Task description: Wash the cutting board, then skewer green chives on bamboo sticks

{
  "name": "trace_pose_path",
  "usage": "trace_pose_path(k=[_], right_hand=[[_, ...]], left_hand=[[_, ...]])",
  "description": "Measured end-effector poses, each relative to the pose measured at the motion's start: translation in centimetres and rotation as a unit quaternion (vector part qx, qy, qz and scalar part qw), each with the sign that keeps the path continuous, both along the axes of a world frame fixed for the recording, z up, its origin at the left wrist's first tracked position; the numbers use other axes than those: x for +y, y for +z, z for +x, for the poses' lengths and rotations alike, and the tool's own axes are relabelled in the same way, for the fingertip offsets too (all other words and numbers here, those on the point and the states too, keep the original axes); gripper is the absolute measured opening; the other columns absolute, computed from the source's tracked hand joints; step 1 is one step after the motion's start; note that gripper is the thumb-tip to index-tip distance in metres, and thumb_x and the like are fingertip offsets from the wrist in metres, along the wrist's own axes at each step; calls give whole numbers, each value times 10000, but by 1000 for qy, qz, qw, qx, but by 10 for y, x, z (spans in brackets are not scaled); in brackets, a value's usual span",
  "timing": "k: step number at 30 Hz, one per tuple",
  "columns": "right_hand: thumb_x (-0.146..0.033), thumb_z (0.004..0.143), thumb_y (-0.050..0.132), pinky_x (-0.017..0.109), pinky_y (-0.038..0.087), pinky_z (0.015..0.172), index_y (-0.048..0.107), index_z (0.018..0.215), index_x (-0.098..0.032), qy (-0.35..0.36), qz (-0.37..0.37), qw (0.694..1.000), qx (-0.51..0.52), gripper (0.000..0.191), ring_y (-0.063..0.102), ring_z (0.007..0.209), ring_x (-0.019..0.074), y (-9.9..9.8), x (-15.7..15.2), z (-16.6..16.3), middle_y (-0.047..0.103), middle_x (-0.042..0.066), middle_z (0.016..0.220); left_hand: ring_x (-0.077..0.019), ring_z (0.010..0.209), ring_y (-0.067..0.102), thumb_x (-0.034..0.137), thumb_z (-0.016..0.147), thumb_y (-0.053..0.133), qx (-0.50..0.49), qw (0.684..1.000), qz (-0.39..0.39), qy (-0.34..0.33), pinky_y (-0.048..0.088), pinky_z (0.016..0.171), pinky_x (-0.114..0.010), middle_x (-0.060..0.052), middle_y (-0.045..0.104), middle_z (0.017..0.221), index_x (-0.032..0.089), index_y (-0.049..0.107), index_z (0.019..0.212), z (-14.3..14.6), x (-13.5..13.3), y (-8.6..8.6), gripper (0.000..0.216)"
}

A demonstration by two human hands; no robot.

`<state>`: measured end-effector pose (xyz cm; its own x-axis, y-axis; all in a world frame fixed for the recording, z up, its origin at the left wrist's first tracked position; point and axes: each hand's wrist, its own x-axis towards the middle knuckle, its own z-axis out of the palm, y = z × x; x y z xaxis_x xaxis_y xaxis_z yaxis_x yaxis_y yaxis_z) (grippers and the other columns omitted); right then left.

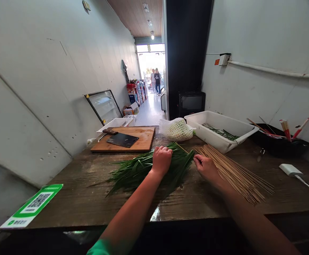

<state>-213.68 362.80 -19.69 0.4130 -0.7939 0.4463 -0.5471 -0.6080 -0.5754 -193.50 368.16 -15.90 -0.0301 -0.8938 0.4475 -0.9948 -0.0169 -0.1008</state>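
A loose heap of long green chives (133, 168) lies across the wooden table. My left hand (162, 160) is closed over the chives, fingers curled down around some of them. Beside their gathered right end, my right hand (204, 165) pinches with thumb and forefinger. A thin bamboo skewer (181, 147) sticks out past the chive ends, in line with that pinch; the gripped part is hidden by fingers and leaves. Right behind my right hand, a fanned pile of bamboo skewers (236, 173) rests on the table.
A cleaver (123, 139) lies on a cutting board (146, 138) at the back left. Behind the chives are a net-wrapped bundle (178, 129) and a white tub (223, 143) holding some greens. At right stand a black tray (279, 144) and white adapter (290, 170); front left, a QR sign (32, 206).
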Motion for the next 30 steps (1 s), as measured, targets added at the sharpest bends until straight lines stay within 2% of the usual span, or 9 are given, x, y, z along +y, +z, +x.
trace_pose_path(k=[4,7,13,19,24,30], right_hand=[[-318,881,409,275,429,651,660,811,-196,9,-7,1000,-14,288,641,707,195,0,1,1,706,65,787],[-319,879,413,278,434,653,657,800,-195,14,-16,999,-29,285,644,707,197,0,2,2,708,67,789],[-317,894,412,277,449,689,655,836,-186,37,-27,998,-51,282,649,742,193,4,6,2,712,69,827],[-288,888,421,279,452,674,661,838,-184,46,-30,998,-15,266,654,729,198,2,6,2,720,69,821],[-274,893,428,280,457,692,672,873,-185,45,-25,999,0,261,662,765,201,-1,6,1,726,71,864],[-261,890,437,276,451,682,668,850,-192,48,-21,999,-2,244,653,744,195,0,7,1,719,60,833]], left_hand=[[-231,884,611,252,961,395,7,999,-35,-6,374,806,-374,-69,703,846,180,664,825,1,0,0,310],[-227,885,628,258,970,373,40,998,-50,-9,391,796,-356,-74,716,866,180,670,896,2,-1,0,315],[-183,863,658,274,954,443,214,976,-38,-17,432,757,-272,-60,732,953,204,668,996,11,-6,-1,239],[-157,687,613,232,930,475,337,939,-49,-54,416,701,-258,-20,680,684,169,678,847,22,-9,6,227],[-141,648,584,219,894,505,390,917,-47,-72,403,679,-247,4,654,633,170,677,803,26,-10,10,201],[-127,588,538,268,908,468,387,918,-31,-82,381,648,-251,14,606,576,176,635,654,25,-9,11,317]])
